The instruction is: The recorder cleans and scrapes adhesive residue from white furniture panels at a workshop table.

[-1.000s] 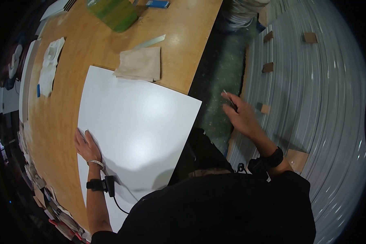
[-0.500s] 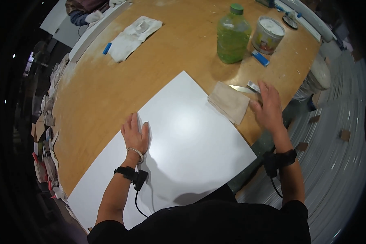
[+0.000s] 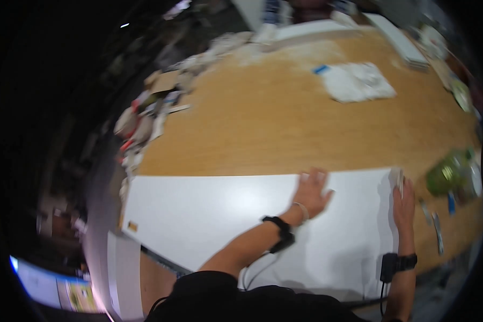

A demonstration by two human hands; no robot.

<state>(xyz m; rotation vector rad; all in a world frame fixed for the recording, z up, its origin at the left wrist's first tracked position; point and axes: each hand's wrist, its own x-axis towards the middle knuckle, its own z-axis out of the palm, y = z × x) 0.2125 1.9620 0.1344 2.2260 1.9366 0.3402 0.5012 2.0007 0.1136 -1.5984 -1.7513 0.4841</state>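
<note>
A large white board (image 3: 354,225) lies across the near side of the wooden table. My left hand (image 3: 311,192) rests on it close to the far edge, fingers spread, holding nothing. At the board's right end, my right hand (image 3: 404,209) grips a folded beige cloth (image 3: 400,180), which shows as a narrow, blurred edge at the fingertips. To the right of that hand, two slim metal tools (image 3: 438,234) lie on the table; blur hides their exact kind. A small brown patch (image 3: 132,226) shows at the board's left end.
A green bottle (image 3: 446,173) stands at the right beside a pale tub (image 3: 475,180) and a blue object (image 3: 451,204). Farther back lie a white cloth (image 3: 354,88) and a blue piece (image 3: 321,70). Another person's gloved hands (image 3: 343,19) are at the far edge, near white strips (image 3: 400,43).
The view has swung left. My right hand has taken up the folded cloth from the table and moved to the board's end. My left hand remains on the board.
</note>
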